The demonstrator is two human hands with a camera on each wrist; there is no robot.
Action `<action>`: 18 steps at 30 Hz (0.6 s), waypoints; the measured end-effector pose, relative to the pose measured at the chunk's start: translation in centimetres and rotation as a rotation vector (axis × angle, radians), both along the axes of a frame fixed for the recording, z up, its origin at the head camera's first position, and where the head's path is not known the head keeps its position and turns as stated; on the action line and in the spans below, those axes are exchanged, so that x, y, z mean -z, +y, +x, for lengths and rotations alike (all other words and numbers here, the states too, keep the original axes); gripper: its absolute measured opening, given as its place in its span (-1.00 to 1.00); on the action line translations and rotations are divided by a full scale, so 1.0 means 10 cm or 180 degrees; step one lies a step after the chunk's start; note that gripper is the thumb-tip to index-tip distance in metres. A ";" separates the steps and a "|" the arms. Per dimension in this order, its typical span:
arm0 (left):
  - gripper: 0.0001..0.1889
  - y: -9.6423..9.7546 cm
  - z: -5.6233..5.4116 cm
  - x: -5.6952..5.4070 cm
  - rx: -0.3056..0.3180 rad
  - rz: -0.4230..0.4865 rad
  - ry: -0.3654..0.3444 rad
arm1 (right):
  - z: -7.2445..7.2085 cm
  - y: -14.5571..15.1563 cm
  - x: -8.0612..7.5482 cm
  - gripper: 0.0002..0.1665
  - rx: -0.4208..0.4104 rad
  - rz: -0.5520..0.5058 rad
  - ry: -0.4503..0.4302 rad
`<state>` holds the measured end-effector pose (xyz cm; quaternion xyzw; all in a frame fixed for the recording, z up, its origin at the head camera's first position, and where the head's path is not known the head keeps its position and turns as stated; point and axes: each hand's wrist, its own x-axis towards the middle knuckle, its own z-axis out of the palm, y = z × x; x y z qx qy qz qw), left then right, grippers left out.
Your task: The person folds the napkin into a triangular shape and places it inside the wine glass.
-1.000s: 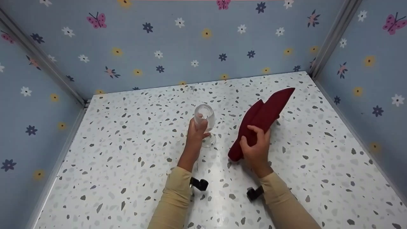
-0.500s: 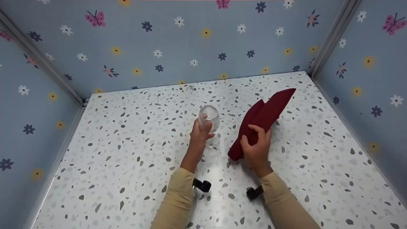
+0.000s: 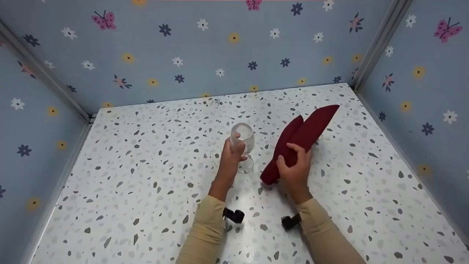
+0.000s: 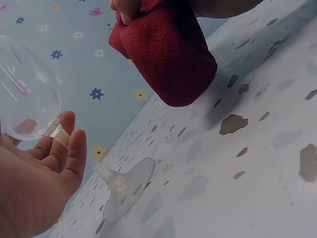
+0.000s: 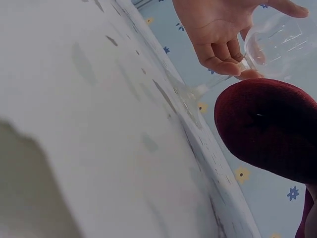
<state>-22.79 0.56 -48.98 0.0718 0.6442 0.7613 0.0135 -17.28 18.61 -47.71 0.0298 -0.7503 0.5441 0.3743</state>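
Observation:
My left hand (image 3: pixel 229 156) holds a clear stemmed wine glass (image 3: pixel 248 145), its fingers curled round the lower bowl and stem. In the left wrist view the glass's round foot (image 4: pixel 130 191) is at the tabletop; whether it bears weight there I cannot tell. To the right, my right hand (image 3: pixel 296 170) grips a dark red folded cloth napkin (image 3: pixel 307 128) near its narrow rolled end. Two pointed flaps of the napkin fan out toward the back right. A small gap separates glass and napkin. The fingers behind the napkin are hidden.
The hands work over a white speckled tabletop (image 3: pixel 146 190). Blue panels with flowers and butterflies enclose it at the back (image 3: pixel 205 47), left and right. A small black wrist camera (image 3: pixel 234 215) sits at the left cuff, another (image 3: pixel 291 222) at the right cuff.
My left hand has shifted the glass a little to the right, closer to the napkin. My right hand keeps its hold on the napkin almost unmoved. The head view has turned slightly.

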 end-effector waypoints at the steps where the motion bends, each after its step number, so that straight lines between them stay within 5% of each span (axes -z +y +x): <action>1: 0.19 0.00 0.00 -0.01 0.0003 -0.0003 0.0013 | -0.01 0.00 0.00 -0.54 0.0009 -0.0003 -0.0005; 18: 0.21 0.05 0.00 0.01 -0.0192 -0.0029 0.0064 | -0.03 0.03 0.02 -0.54 0.0031 -0.0120 -0.0066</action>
